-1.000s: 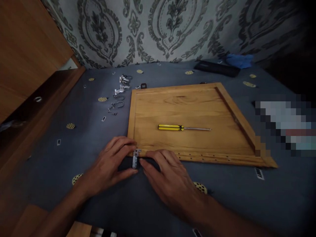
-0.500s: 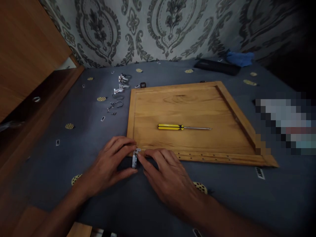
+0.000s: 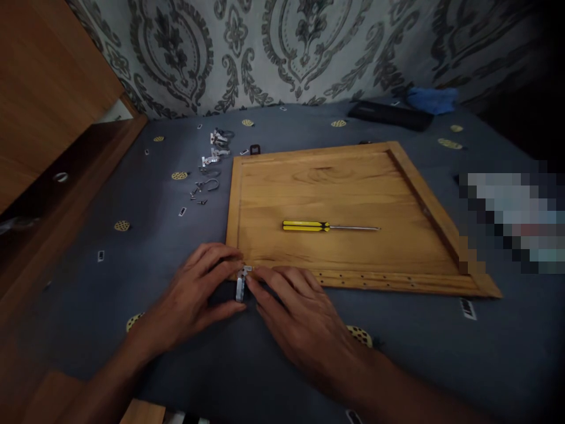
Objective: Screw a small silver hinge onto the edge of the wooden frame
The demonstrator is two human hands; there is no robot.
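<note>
A framed wooden panel [image 3: 344, 194] lies flat on a blue-grey patterned cloth [image 3: 132, 235]. At its near left corner a small metal hinge [image 3: 241, 285] rests against the edge. My left hand [image 3: 194, 297] and my right hand [image 3: 300, 321] meet there, fingertips pinched on the hinge from both sides. A yellow-handled screwdriver [image 3: 326, 227] lies across the middle of the panel, untouched. A row of small holes runs along the panel's near rail, to the right of my right hand.
Several loose metal hinges and screws [image 3: 210, 168] lie on the cloth left of the panel's far corner. A dark flat case [image 3: 388, 116] and a blue cloth [image 3: 431, 99] sit at the back by the patterned wall. Wooden furniture [image 3: 48, 100] stands on the left.
Both hands stay on the hinge at the corner; the right fingertips have crept slightly closer to it. The view has shifted a little.
</note>
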